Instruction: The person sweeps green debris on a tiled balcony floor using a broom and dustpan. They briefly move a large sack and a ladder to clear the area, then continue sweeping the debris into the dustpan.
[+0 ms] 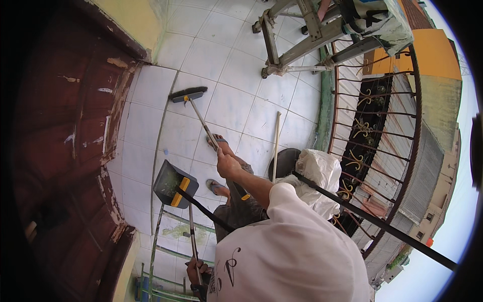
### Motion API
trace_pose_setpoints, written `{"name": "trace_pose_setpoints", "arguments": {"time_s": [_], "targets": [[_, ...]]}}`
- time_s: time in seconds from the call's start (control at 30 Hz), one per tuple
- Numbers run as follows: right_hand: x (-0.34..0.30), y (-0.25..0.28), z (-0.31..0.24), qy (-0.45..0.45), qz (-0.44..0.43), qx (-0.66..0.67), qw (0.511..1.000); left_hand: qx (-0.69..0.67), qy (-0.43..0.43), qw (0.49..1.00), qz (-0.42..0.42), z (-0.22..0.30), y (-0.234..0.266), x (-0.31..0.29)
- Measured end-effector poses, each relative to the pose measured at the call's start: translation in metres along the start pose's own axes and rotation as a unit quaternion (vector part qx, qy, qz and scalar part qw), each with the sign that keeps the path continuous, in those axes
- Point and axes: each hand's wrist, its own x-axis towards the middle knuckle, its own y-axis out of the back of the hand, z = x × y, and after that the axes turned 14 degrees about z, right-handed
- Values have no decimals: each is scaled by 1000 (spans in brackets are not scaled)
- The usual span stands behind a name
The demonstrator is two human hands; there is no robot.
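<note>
My right hand (229,164) is closed around the metal handle of a broom (201,121). Its grey head with dark bristles (188,94) rests on the white tiled floor, beyond my sandalled feet. Lower in the picture, my left hand (195,272) grips the pole of a long-handled dustpan (162,185). Greenish debris (171,180) lies in the grey pan, which has a yellow toothed comb (180,192). A black strap-like band (211,217) crosses in front of the pan and hides part of it.
A worn dark red door (65,121) is at the left. A green ladder-like frame (158,247) stands beside the dustpan. Right are a pale stick (277,141), a white sack (322,168) in a dark tub (282,160), and a metal railing (375,143). A metal stand (297,48) is at the top.
</note>
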Motion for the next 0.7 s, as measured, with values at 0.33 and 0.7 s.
{"name": "trace_pose_setpoints", "arguments": {"time_s": [0.33,0.7], "targets": [[-171,50,101,0,-82,-83,993,32,-21,998,-58,10,92,32],[-62,66,270,-123,153,-24,980,38,0,997,-70,-1,111,21]]}}
